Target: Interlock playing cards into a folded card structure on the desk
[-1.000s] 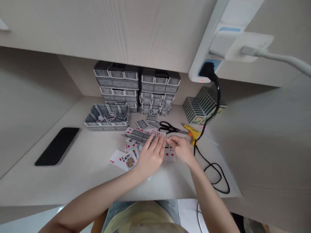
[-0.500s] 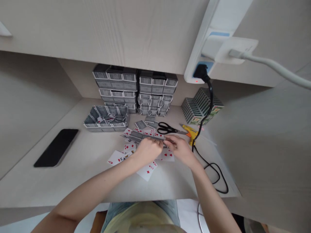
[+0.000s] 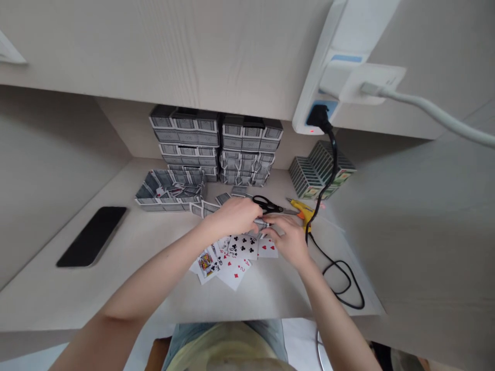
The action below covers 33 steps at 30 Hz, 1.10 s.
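My left hand (image 3: 238, 214) is closed, its fingers curled on a strip of grey-backed playing cards (image 3: 203, 208) that shows out to its left. A patterned end of cards (image 3: 261, 223) shows between my hands. At that end my right hand (image 3: 288, 238) pinches with thumb and fingers. Just below lie loose face-up playing cards (image 3: 243, 246), clubs, hearts and a king among them. How the held cards are joined is hidden by my fingers. Black-handled scissors (image 3: 266, 204) lie just behind my hands, beside a yellow glue gun (image 3: 303, 211).
An open box made of cards (image 3: 170, 206) holds small card pieces at the left. Stacked card boxes (image 3: 220, 139) stand against the back. A phone (image 3: 93, 237) lies left, card packs (image 3: 320, 170) right. The glue gun's black cord (image 3: 350, 278) loops on the right side.
My left hand has shifted up and turned, with the card strip now reaching further left. Face-up cards, including a club and a king, show more fully below it.
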Each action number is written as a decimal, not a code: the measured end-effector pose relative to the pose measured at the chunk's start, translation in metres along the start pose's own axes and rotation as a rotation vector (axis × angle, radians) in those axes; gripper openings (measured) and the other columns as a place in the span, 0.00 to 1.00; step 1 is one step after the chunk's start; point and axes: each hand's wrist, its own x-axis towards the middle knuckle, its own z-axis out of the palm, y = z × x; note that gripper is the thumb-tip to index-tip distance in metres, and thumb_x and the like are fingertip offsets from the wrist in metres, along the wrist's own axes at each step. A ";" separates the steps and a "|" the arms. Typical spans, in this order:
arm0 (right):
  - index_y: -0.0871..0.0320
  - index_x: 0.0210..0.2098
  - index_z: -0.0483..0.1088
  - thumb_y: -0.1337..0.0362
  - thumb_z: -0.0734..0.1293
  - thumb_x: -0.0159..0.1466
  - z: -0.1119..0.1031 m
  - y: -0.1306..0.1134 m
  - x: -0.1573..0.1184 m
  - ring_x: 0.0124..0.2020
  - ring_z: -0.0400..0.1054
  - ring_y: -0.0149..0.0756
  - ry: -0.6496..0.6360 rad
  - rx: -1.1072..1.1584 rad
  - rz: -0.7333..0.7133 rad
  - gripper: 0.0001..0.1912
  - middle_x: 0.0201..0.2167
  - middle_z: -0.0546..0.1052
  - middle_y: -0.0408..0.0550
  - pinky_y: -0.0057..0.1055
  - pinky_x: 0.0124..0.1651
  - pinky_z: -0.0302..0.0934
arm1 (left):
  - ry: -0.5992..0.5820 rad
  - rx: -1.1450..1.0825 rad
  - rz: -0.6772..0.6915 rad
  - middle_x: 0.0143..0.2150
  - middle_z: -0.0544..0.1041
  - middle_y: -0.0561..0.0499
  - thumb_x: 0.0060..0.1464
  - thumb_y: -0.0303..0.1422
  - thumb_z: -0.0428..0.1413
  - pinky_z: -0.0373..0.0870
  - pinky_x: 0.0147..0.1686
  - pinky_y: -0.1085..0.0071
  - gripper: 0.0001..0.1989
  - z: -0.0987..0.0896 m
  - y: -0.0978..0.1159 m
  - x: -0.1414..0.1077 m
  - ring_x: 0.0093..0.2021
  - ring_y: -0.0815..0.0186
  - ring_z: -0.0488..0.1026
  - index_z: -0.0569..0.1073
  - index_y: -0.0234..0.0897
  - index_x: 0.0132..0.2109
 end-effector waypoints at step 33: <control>0.56 0.39 0.69 0.61 0.70 0.50 0.032 -0.005 -0.007 0.47 0.67 0.42 0.212 0.908 0.568 0.17 0.41 0.75 0.50 0.42 0.49 0.60 | 0.986 -0.578 -0.491 0.36 0.77 0.52 0.42 0.35 0.61 0.71 0.37 0.70 0.12 0.008 0.005 -0.067 0.33 0.67 0.73 0.76 0.40 0.38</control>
